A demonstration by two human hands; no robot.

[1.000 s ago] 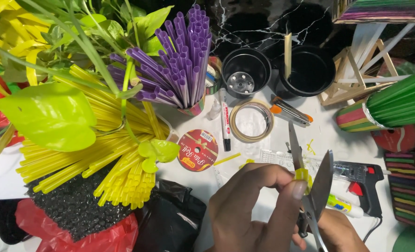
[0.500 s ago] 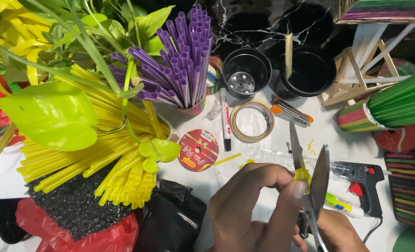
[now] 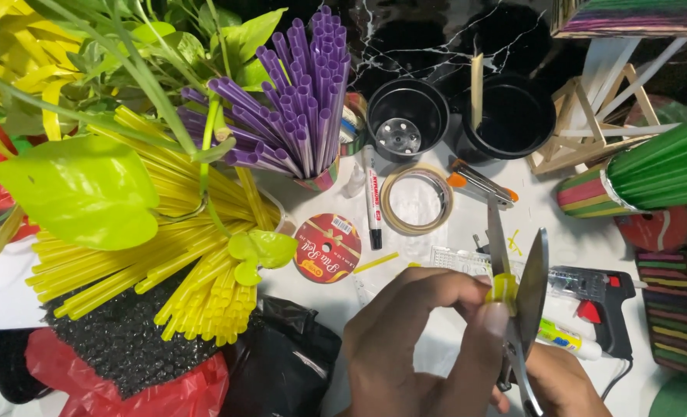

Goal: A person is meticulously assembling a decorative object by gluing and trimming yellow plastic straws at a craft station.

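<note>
Yellow straw piece (image 3: 503, 288) between open scissors (image 3: 525, 309)

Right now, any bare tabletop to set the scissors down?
One small white patch between the tape ring, black marker and clear ruler. Left is packed with yellow straws; the right side holds the glue gun and stick frame.

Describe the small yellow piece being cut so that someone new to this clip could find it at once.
Start from the big bundle of yellow straws at the left, then go to the two hands at the bottom right. The left hand pinches a short yellow straw piece between the open blades of the scissors held by the right hand. It alone sits between the blades.
</note>
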